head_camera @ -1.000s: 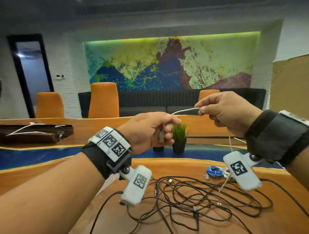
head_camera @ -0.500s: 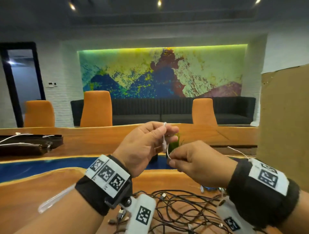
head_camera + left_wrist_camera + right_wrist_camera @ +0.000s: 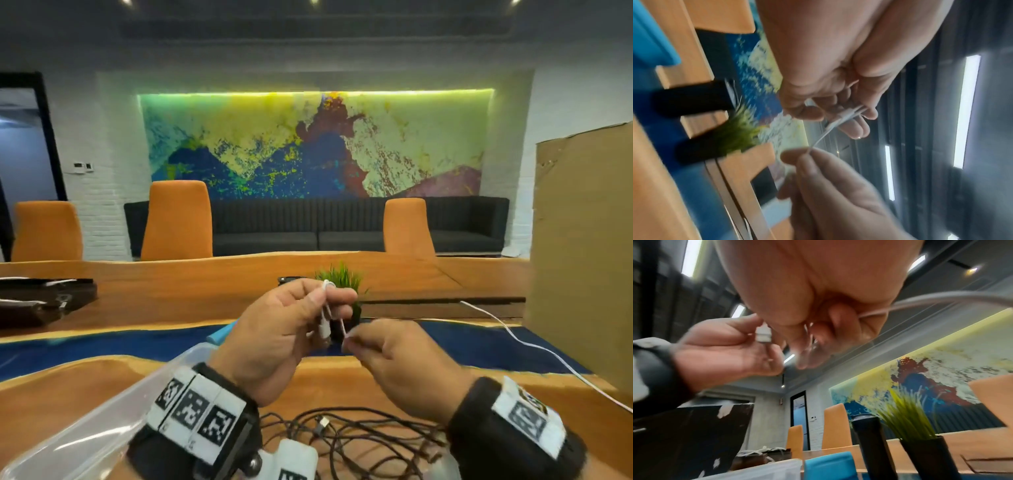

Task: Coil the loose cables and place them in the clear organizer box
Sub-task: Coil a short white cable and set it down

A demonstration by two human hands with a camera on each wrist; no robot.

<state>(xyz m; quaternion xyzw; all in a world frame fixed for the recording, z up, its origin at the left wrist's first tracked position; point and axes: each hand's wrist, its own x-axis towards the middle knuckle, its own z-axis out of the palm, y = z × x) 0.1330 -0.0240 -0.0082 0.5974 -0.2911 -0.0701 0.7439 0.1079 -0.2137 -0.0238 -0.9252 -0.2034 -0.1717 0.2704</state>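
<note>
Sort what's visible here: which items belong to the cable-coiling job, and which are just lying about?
Job: thin white cable, pinched by left hand and right hand; tangled black cables; clear plastic organizer box.
Lying about: small green potted plant; brown cardboard sheet.

Your table [image 3: 212,294] showed glossy polished wood with a shiny blue inlay; the organizer box [image 3: 102,421] looked clear smooth plastic, the white cable [image 3: 534,346] smooth.

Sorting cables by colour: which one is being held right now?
The thin white cable, pinched by the left hand and right hand; the black cables lie tangled on the table.
</note>
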